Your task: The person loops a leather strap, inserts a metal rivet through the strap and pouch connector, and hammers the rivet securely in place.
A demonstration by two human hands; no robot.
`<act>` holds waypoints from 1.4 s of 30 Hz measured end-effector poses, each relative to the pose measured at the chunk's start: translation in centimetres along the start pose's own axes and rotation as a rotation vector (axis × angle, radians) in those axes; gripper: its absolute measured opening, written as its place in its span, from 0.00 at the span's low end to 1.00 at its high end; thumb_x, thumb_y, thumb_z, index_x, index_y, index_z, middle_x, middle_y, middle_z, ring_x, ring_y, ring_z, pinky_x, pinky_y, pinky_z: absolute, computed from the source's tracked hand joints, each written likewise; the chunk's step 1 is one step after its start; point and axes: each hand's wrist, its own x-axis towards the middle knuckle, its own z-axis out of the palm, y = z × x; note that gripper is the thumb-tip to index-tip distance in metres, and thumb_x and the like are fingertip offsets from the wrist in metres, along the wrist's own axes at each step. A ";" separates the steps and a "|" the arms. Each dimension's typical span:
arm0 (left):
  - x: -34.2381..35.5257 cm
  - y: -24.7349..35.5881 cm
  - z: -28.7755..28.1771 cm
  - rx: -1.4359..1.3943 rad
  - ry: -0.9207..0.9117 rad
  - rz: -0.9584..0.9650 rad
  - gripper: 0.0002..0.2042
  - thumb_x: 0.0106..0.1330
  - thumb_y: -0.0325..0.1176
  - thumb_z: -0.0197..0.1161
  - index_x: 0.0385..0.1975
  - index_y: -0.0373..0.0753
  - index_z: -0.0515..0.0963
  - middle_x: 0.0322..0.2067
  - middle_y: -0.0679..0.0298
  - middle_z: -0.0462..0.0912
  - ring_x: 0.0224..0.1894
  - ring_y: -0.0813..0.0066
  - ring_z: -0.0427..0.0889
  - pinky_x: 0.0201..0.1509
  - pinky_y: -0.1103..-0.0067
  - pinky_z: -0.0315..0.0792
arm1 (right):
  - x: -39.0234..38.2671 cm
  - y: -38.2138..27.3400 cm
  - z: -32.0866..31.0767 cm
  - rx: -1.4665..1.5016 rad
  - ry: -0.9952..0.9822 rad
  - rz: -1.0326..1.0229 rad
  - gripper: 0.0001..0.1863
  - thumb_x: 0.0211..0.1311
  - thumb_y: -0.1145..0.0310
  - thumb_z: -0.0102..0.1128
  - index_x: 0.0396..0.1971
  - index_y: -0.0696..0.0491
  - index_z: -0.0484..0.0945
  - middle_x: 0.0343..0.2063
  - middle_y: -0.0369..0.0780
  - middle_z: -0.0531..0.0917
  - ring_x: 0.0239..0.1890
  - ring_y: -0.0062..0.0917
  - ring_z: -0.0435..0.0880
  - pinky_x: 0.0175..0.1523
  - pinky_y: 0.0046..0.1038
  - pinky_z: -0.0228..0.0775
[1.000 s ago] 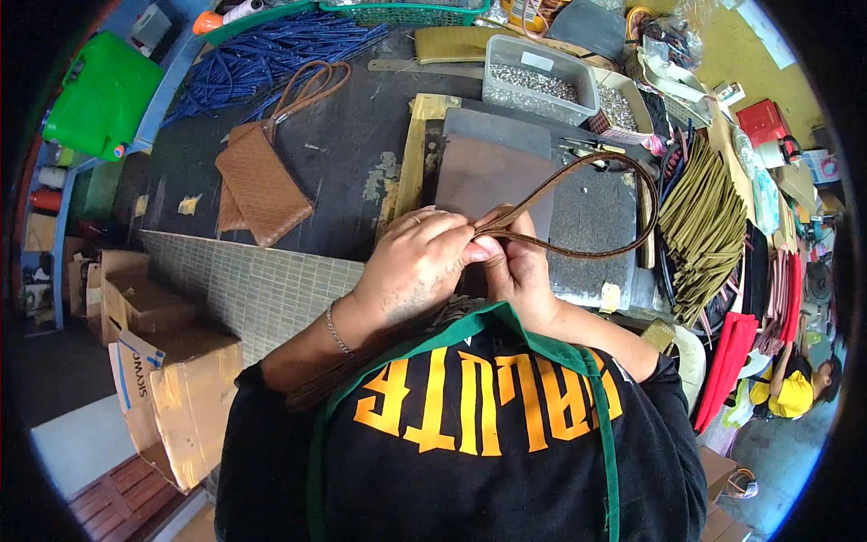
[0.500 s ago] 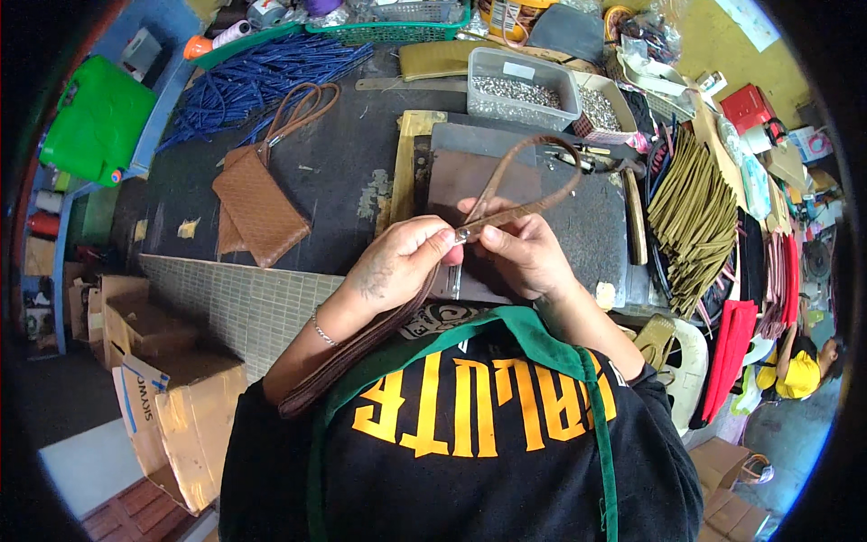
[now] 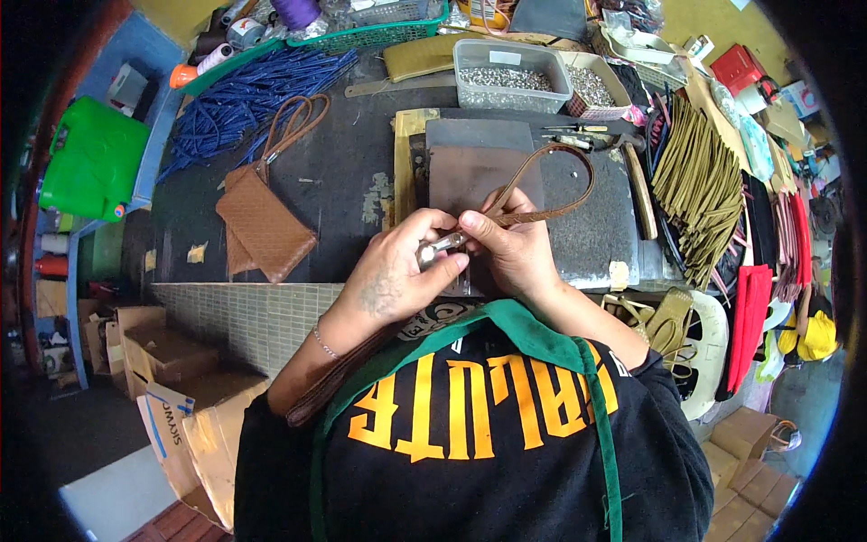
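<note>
Two hands meet over a dark work pad, joined on a brown strap and its metal fitting.

Left hand (image 3: 393, 275) fingers are clenched around a small silver metal clasp (image 3: 440, 247); right hand (image 3: 510, 248) pinches the woven brown strap (image 3: 551, 194), which loops above the dark work pad (image 3: 587, 226). Brown woven pouch (image 3: 264, 221) lies well apart on the left; clear box of rivets (image 3: 510, 77) stands beyond.

Both hands' grip hides most of the metal clasp (image 3: 440, 248).
</note>
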 end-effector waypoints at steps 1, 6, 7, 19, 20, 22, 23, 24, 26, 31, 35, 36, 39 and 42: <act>0.2 -0.3 0.0 0.031 0.026 0.052 0.08 0.55 0.30 0.57 0.29 0.32 0.73 0.24 0.58 0.76 0.25 0.71 0.75 0.29 0.79 0.68 | -0.1 -0.4 0.2 -0.083 0.025 0.005 0.15 0.48 0.71 0.62 0.33 0.58 0.67 0.21 0.37 0.75 0.24 0.19 0.74 0.31 0.19 0.68; -0.1 -1.1 -2.6 0.258 -0.068 0.099 0.07 0.54 0.29 0.59 0.30 0.32 0.75 0.21 0.61 0.74 0.25 0.79 0.72 0.29 0.82 0.66 | 0.6 -1.9 -3.1 -0.457 0.352 -0.415 0.39 0.38 0.64 0.69 0.49 0.59 0.56 0.40 0.43 0.69 0.41 0.25 0.69 0.46 0.27 0.63; 0.1 -1.2 -3.1 0.266 -0.086 0.080 0.07 0.54 0.29 0.58 0.29 0.32 0.75 0.21 0.61 0.74 0.25 0.78 0.72 0.30 0.82 0.66 | 0.5 -3.0 -4.8 -0.775 0.518 -0.612 0.46 0.34 0.61 0.71 0.53 0.58 0.53 0.46 0.45 0.66 0.47 0.27 0.66 0.51 0.29 0.59; 2.0 -1.5 -5.1 0.087 -0.302 0.049 0.11 0.50 0.31 0.63 0.31 0.32 0.74 0.26 0.64 0.75 0.28 0.81 0.71 0.34 0.84 0.66 | 1.1 -7.6 1.5 -1.448 -0.638 -0.176 0.16 0.45 0.69 0.59 0.36 0.57 0.73 0.27 0.44 0.79 0.30 0.37 0.78 0.36 0.31 0.68; 1.8 -1.0 -5.1 0.089 -0.291 0.043 0.10 0.49 0.29 0.64 0.30 0.33 0.75 0.26 0.66 0.75 0.28 0.82 0.71 0.34 0.85 0.66 | 1.3 -7.4 1.1 -1.356 -0.679 -0.126 0.16 0.45 0.70 0.59 0.36 0.57 0.73 0.27 0.44 0.79 0.29 0.35 0.78 0.36 0.30 0.68; 2.1 -1.3 -5.3 0.151 -0.301 0.114 0.09 0.49 0.29 0.64 0.29 0.33 0.75 0.25 0.66 0.75 0.28 0.83 0.72 0.34 0.85 0.66 | 1.2 -7.2 1.2 -1.105 -0.670 0.016 0.15 0.45 0.68 0.60 0.35 0.58 0.75 0.27 0.46 0.79 0.30 0.33 0.78 0.37 0.29 0.67; 2.0 -1.6 -5.5 0.216 -0.303 0.177 0.09 0.50 0.29 0.64 0.29 0.33 0.76 0.25 0.66 0.76 0.28 0.83 0.72 0.34 0.85 0.66 | 1.3 -7.3 1.5 -1.107 -0.676 0.016 0.15 0.45 0.68 0.60 0.35 0.58 0.75 0.27 0.46 0.79 0.30 0.33 0.78 0.37 0.29 0.67; 2.0 -2.1 -5.5 0.183 -0.265 0.160 0.08 0.50 0.28 0.63 0.28 0.33 0.76 0.24 0.66 0.76 0.28 0.83 0.72 0.34 0.86 0.66 | 1.3 -7.4 1.8 -1.131 -0.594 0.037 0.15 0.45 0.68 0.60 0.35 0.58 0.75 0.27 0.45 0.79 0.30 0.31 0.78 0.37 0.28 0.67; 1.9 -2.4 -5.2 0.138 -0.225 0.147 0.07 0.51 0.28 0.63 0.28 0.33 0.77 0.24 0.67 0.76 0.28 0.83 0.72 0.34 0.86 0.66 | 1.4 -7.5 1.7 -1.160 -0.512 0.059 0.15 0.46 0.68 0.61 0.35 0.58 0.75 0.27 0.45 0.79 0.30 0.30 0.78 0.38 0.27 0.67; 1.7 -3.6 -4.3 -0.209 -0.244 -0.021 0.08 0.55 0.29 0.59 0.34 0.34 0.75 0.25 0.67 0.76 0.28 0.84 0.72 0.35 0.85 0.67 | 1.1 -7.1 0.8 -1.102 -0.491 -0.006 0.16 0.46 0.70 0.60 0.38 0.57 0.75 0.31 0.44 0.80 0.33 0.27 0.79 0.40 0.26 0.68; 2.6 -4.2 -4.3 -0.339 -0.310 -0.009 0.12 0.62 0.37 0.51 0.32 0.32 0.74 0.27 0.64 0.77 0.29 0.82 0.75 0.33 0.86 0.69 | 1.8 -7.1 1.1 -1.248 -0.449 -0.209 0.15 0.44 0.71 0.60 0.36 0.56 0.76 0.28 0.44 0.79 0.33 0.33 0.79 0.38 0.28 0.69; 2.8 -4.5 -4.3 -0.350 -0.347 -0.003 0.18 0.64 0.42 0.45 0.33 0.32 0.73 0.27 0.64 0.77 0.30 0.81 0.75 0.33 0.85 0.69 | 2.0 -7.2 1.2 -1.354 -0.439 -0.326 0.15 0.43 0.71 0.60 0.35 0.56 0.76 0.27 0.45 0.79 0.32 0.35 0.78 0.37 0.29 0.69; 3.0 -4.4 -3.6 -0.550 -0.346 -0.077 0.19 0.65 0.44 0.43 0.36 0.31 0.71 0.28 0.63 0.76 0.32 0.80 0.75 0.34 0.85 0.69 | 2.3 -7.4 2.0 -1.438 -0.499 -0.470 0.16 0.41 0.73 0.60 0.36 0.54 0.76 0.27 0.44 0.79 0.31 0.37 0.78 0.37 0.30 0.69; 3.1 -4.5 -3.6 -0.647 -0.350 -0.126 0.17 0.65 0.43 0.44 0.36 0.33 0.70 0.30 0.63 0.75 0.34 0.77 0.75 0.35 0.83 0.69 | 3.0 -6.8 1.9 -1.449 -0.519 -0.535 0.17 0.41 0.73 0.59 0.37 0.52 0.76 0.26 0.42 0.78 0.30 0.35 0.78 0.36 0.30 0.69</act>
